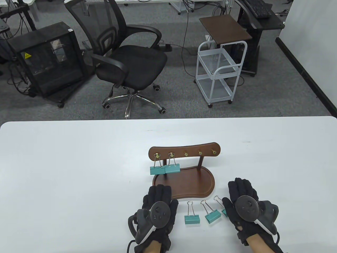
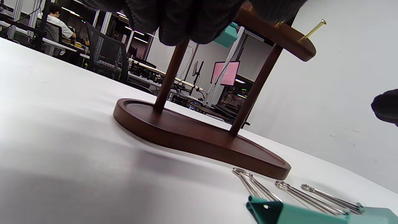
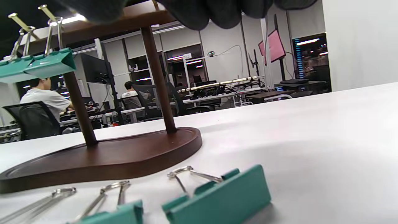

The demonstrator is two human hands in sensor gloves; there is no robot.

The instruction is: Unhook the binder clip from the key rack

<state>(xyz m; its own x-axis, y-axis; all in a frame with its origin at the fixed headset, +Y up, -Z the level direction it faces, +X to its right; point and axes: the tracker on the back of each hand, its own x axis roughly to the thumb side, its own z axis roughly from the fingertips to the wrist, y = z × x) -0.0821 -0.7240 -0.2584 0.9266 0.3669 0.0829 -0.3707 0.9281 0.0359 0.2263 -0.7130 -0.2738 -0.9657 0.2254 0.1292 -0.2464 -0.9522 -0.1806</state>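
Resting near the front edge of the tabletop [image 1: 65, 163], my left hand [image 1: 155, 213] is lying palm down with its fingers loosely spread and holding nothing, its fingertips [image 1: 159, 190] reaching up to the front rim of the rack's base. My right hand [image 1: 246, 208] is lying the same way further toward the right, fingers apart and gripping nothing, though its thumb side is covering part of a teal clip [image 1: 224, 211].

Between my two hands, three teal binder clips are lying flat on the tabletop just in front of the base: the left loose clip [image 1: 192, 219], the middle loose clip [image 1: 212, 216], and that partly hidden one beside my right hand, all with their wire handles pointing away from me.

Just beyond them, the wooden key rack [image 1: 184, 184] is standing around the middle of the tabletop, its tray-like base carrying two posts and a crossbar with five brass pegs. Two more teal clips are hanging by their wire loops from the two leftmost pegs: the first hanging clip [image 1: 157, 170] and the second hanging clip [image 1: 172, 168], touching side by side. The three pegs to the right are bare.

Past the far edge, an office chair [image 1: 123, 60] and a white cart [image 1: 221, 71] are standing on the grey carpet.
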